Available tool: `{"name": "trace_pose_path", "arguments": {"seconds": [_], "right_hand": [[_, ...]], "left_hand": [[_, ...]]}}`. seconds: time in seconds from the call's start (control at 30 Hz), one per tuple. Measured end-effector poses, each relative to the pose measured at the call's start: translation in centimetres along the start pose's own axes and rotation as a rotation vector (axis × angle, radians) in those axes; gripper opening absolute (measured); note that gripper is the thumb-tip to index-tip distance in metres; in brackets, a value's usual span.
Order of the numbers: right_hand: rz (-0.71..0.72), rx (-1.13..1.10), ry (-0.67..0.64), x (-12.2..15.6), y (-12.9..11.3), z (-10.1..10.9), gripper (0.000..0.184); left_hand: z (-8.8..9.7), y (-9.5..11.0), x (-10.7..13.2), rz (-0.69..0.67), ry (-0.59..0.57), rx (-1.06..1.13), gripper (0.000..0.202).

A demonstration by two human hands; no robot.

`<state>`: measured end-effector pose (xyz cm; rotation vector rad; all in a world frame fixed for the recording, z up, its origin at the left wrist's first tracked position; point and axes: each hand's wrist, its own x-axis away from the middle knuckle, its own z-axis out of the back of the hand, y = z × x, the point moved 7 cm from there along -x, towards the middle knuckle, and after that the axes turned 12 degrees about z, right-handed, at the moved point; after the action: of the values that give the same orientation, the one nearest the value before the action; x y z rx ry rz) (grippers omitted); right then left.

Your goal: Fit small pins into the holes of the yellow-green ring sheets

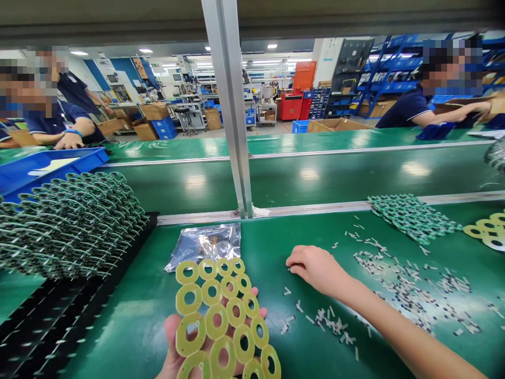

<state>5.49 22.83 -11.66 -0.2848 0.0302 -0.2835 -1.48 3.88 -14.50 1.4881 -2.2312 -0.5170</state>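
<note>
My left hand [173, 342] lies palm up at the bottom of the view and holds a yellow panel of joined rings [221, 310], with the thumb over its left edge. My right hand [315, 266] rests knuckles up on the green bench mat [268, 247], fingers curled and tips down on the mat at small grey-white pins; whether it holds one I cannot see. Loose pins [398, 279] are scattered across the mat to its right and in front of it.
A shiny antistatic bag [205, 243] lies beyond the panel. A big stack of green ring boards [67, 221] sits on a black slotted tray [47, 316] at left. More green boards [414, 216] and yellow rings [489, 229] lie at right. An aluminium post [232, 105] rises ahead. Other people work across the conveyor.
</note>
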Motion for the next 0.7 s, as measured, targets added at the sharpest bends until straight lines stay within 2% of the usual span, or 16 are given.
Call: {"name": "trace_pose_path", "arguments": {"seconds": [0.17, 0.3, 0.43, 0.6, 0.63, 0.7], "right_hand": [[-0.018, 0.207, -0.089, -0.3, -1.8, -1.1, 0.022], [-0.031, 0.208, -0.084, -0.4, -2.3, -0.8, 0.024], [-0.069, 0.163, -0.042, -0.4, -1.8, -0.5, 0.022], [-0.112, 0.06, 0.057, -0.2, -0.5, -0.3, 0.014], [-0.111, -0.016, 0.091, -0.2, -0.3, -0.1, 0.014], [-0.111, -0.328, 0.182, -0.2, 0.0, 0.5, 0.013]], "left_hand": [[0.5, -0.4, 0.1, 0.002, -0.028, 0.122, 0.11], [0.5, -0.3, 0.2, 0.021, -0.035, 0.178, 0.111], [0.5, -0.2, 0.1, 0.037, 0.003, 0.227, 0.113], [-0.2, -0.1, -0.1, 0.053, 0.015, 0.22, 0.113], [-0.3, -0.1, -0.1, 0.05, 0.017, 0.22, 0.112], [-0.7, 0.0, -0.1, 0.038, 0.008, 0.21, 0.11]]}}
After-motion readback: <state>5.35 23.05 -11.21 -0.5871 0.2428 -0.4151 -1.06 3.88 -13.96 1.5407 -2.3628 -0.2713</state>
